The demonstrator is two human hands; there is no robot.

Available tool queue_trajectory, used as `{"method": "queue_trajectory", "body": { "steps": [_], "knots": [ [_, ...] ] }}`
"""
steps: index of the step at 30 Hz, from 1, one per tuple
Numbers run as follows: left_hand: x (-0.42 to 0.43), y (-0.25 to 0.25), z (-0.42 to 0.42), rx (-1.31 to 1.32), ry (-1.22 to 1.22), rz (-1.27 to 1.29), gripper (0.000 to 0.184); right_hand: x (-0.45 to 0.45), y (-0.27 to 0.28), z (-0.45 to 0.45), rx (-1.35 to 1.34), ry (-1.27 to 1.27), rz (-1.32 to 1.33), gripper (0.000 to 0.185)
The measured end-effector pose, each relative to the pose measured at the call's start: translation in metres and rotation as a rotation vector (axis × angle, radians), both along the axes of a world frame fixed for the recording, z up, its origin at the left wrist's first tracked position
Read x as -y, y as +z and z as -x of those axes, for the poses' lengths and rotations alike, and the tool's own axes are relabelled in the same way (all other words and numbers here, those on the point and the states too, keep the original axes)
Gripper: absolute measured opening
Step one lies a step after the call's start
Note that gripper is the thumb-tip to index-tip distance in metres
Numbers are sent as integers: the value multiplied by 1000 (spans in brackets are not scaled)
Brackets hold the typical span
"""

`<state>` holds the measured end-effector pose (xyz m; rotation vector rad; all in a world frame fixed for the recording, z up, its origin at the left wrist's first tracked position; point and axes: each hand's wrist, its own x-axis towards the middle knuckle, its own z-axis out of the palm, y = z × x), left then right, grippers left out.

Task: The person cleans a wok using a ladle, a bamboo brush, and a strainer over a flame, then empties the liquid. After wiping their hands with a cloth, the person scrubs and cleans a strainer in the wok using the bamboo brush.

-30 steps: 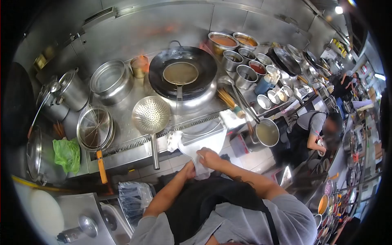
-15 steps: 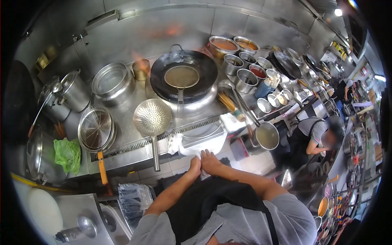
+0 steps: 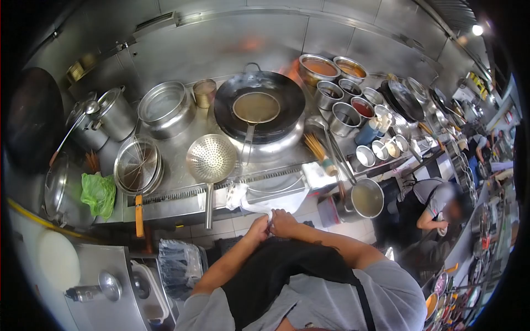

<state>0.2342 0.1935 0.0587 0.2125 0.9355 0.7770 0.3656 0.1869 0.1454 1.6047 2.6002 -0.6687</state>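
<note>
White cloth (image 3: pixel 293 203) is stretching from the front edge of the steel counter (image 3: pixel 178 160) to the person, and both fists are gripping it! The left hand (image 3: pixel 256 228) is clenching its near end, fingers curled tight; just beside, the right hand (image 3: pixel 284 223) is pinching on too, fingers folded over. Beyond them, a perforated ladle (image 3: pixel 211 159) is poking its handle past the edge, while a round strainer (image 3: pixel 255 108) is resting in the black wok (image 3: pixel 290 102).
</note>
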Motion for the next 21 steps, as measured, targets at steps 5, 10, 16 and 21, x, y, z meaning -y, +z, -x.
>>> {"method": "queue_trajectory", "body": {
  "steps": [5,10,16,21],
  "knots": [
    [3,-1,-8,-74,102,72,23,-12,-6,-6,75,114,-45,52],
    [8,-10,-10,-57,213,44,25,-19,-7,-11,-61,235,-109,34],
    [8,-27,-8,-8,310,-23,22,-24,-10,-18,-331,241,-165,29],
    [8,5,-9,-233,296,5,22,-24,-16,-23,-483,130,-66,39]
  ]
}}
